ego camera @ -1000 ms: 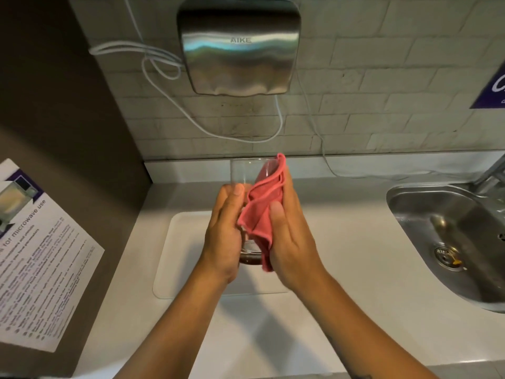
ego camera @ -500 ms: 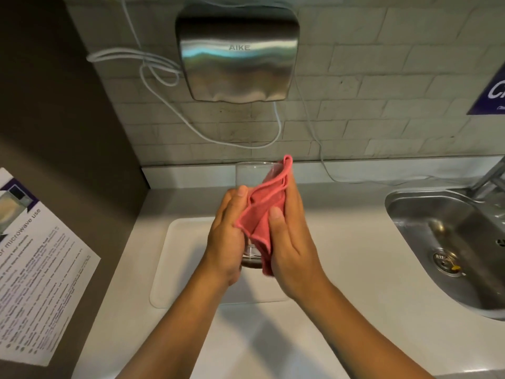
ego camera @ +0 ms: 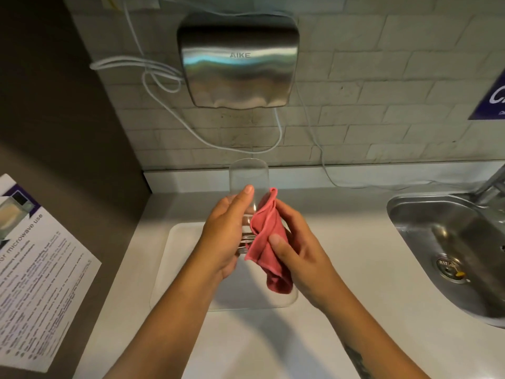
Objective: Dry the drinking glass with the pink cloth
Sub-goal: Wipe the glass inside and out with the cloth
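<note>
Gripping the drinking glass (ego camera: pixel 248 184) low, the left hand (ego camera: pixel 224 236) could let it slip if the right hand (ego camera: pixel 297 255), clutching the pink cloth (ego camera: pixel 269 242), rubs hard.

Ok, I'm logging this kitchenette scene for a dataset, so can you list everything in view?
clear drinking glass: 1, transparent, held above the tray
pink cloth: 1, pink, against the glass's right side
white plastic tray: 1, white, on the counter under the hands
white countertop: 1, white, below the tiled wall
steel hand dryer: 1, silver, on the wall
white cables: several, white, looping beside and below the dryer
steel sink: 1, silver, right
printed microwave notice: 1, white and purple, left
purple sign: 1, purple, right edge
left hand: 1, gripping the glass
right hand: 1, holding the cloth
</note>
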`<state>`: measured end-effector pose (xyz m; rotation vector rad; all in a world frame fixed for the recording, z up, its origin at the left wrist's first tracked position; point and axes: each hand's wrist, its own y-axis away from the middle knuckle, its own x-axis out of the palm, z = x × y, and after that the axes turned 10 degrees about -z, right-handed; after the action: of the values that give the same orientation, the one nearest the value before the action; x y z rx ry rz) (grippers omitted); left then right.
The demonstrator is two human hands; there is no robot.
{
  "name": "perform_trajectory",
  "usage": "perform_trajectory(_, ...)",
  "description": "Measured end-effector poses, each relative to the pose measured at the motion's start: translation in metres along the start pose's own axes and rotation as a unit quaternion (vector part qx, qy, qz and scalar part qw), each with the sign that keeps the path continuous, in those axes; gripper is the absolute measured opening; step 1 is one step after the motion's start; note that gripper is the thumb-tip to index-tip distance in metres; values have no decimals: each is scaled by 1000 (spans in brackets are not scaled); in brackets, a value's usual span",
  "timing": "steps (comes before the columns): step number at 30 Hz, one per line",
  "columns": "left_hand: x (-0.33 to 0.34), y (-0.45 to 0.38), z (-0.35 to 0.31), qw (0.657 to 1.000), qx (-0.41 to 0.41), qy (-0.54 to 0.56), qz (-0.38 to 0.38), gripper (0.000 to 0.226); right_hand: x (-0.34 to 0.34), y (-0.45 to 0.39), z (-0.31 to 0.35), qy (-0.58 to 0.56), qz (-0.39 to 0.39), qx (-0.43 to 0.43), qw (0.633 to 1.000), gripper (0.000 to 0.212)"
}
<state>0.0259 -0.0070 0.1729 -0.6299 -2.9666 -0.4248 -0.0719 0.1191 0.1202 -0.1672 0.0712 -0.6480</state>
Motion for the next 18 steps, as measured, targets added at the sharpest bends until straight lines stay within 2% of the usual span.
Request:
perform_trajectory(4, 7, 4, 4, 999, 19, -26, -17, 64, 3, 14, -3, 33, -24, -16, 999, 69)
perform_trajectory(7, 12, 7, 8, 999, -11, -26, -34, 60, 11, 23, 2, 97, -16, -50, 994, 84)
perform_trajectory(10, 16, 5, 12, 998, -31, -41, -46, 54, 18, 34, 0, 102, -9, -26, 994, 77)
perform_trajectory(14, 21, 6, 16, 995, 15, -73, -66, 79, 13, 36, -4, 128, 8, -11, 992, 76)
perform_trajectory(18, 30, 12, 20, 996, 29, -70, -49, 91, 8, 30, -11, 102, -106, -55, 988, 72)
